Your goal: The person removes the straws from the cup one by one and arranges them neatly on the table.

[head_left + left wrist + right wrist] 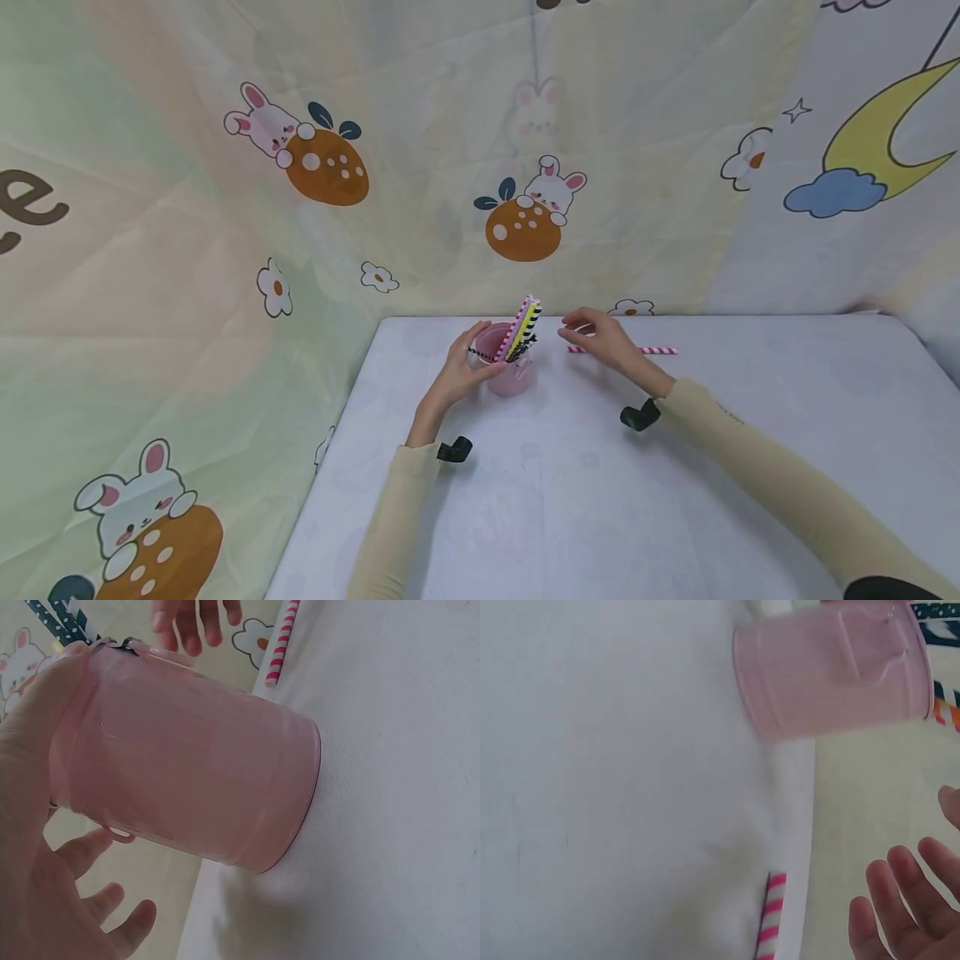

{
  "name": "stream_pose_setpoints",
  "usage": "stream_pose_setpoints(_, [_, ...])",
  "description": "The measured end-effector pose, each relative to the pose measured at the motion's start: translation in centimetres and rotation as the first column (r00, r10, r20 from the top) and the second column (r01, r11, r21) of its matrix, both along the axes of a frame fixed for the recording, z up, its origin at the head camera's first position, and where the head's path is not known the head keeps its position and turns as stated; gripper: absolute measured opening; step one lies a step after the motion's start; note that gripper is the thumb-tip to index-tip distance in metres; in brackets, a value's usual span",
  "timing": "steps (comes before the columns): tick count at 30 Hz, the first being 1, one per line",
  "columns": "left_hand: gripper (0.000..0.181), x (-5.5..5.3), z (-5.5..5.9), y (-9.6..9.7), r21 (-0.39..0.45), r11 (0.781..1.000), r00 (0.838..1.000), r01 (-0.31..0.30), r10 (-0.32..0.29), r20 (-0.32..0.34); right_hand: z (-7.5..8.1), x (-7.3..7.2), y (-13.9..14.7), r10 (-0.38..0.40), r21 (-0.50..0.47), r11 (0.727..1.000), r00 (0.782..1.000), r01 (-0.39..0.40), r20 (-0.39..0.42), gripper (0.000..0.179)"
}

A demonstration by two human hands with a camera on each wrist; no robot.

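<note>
A pink pail (pixel 512 383) with small loops on its side stands on the table, holding several patterned paper straws (pixel 519 332). My left hand (pixel 459 373) grips it near the rim, the thumb on one side and fingers on the other. In the left wrist view the pail (pixel 187 757) fills the middle, and the lower fingers (pixel 135 926) spread away from it. To its right hovers my right hand (pixel 604 337), with relaxed fingers and nothing held. Beneath that hand lies a pink-and-white striped straw (pixel 662 351), partly hidden by it; the right wrist view shows its end (pixel 772 919).
A white cloth covers the table (pixel 555 517). Right behind its far edge hangs a printed fabric backdrop (pixel 435 208) with rabbits and flowers, which also runs down the left side.
</note>
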State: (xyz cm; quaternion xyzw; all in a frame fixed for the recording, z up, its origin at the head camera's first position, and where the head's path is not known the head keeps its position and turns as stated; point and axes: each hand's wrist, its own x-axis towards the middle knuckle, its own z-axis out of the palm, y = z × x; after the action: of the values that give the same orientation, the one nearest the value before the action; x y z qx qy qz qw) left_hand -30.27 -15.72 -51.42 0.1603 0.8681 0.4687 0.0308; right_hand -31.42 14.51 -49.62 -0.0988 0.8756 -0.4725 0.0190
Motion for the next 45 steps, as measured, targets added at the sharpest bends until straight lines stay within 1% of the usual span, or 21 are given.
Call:
stream_pose_setpoints(4, [0.087, 0.0, 0.0, 0.0, 0.004, 1.0, 1.0, 0.001, -0.001, -0.002, -0.1, 0.5, -0.9, 0.0, -0.121, 0.993, 0.999, 0.005, 0.037, 0.041])
stream_pose_setpoints(8, [0.088, 0.1, 0.0, 0.0, 0.005, 1.0, 1.0, -0.003, 0.003, 0.001, -0.1, 1.0, -1.8, 0.02, -0.23, 0.973, 0.993, 0.007, 0.114, 0.045])
stream_pose_setpoints(11, [0.088, 0.1, 0.0, 0.1, 0.005, 1.0, 1.0, -0.008, 0.008, 0.006, 0.1, 1.3, -2.5, 0.029, -0.282, 0.959, 0.987, 0.017, 0.155, 0.047])
stream_pose_setpoints(17, [0.086, 0.0, -0.1, 0.1, 0.01, 1.0, 1.0, -0.005, 0.005, -0.012, 0.5, 1.7, -3.8, 0.051, -0.343, 0.939, 0.987, 0.005, 0.155, 0.042])
stream_pose_setpoints(20, [0.086, 0.0, -0.1, 0.1, 0.012, 1.0, 1.0, -0.001, 0.001, -0.02, 0.6, 1.8, -4.4, 0.063, -0.364, 0.931, 0.986, -0.003, 0.152, 0.038])
stream_pose_setpoints(23, [0.087, 0.0, -0.1, 0.0, 0.014, 1.0, 1.0, -0.002, 0.002, -0.011, 0.6, 1.8, -4.9, 0.062, -0.373, 0.928, 0.985, 0.001, 0.158, 0.036])
stream_pose_setpoints(26, [0.088, 0.0, -0.1, 0.0, 0.018, 1.0, 1.0, -0.005, 0.005, 0.0, 0.6, 2.0, -5.4, 0.05, -0.37, 0.929, 0.986, 0.014, 0.162, 0.035])
stream_pose_setpoints(33, [0.085, -0.1, -0.2, 0.1, 0.024, 1.0, 1.0, 0.002, -0.002, -0.019, 0.8, 2.0, -5.8, 0.035, -0.364, 0.931, 0.989, 0.018, 0.14, 0.036])
stream_pose_setpoints(37, [0.084, 0.0, 0.0, 0.1, 0.024, 1.0, 1.0, 0.001, -0.001, -0.02, 0.9, 2.1, -5.9, 0.027, -0.361, 0.932, 0.991, 0.023, 0.133, 0.033])
stream_pose_setpoints(45, [0.086, 0.2, 0.2, 0.2, 0.014, 1.0, 1.0, -0.012, 0.011, 0.007, 0.6, 1.8, -6.1, 0.013, -0.345, 0.938, 0.992, 0.031, 0.124, 0.029])
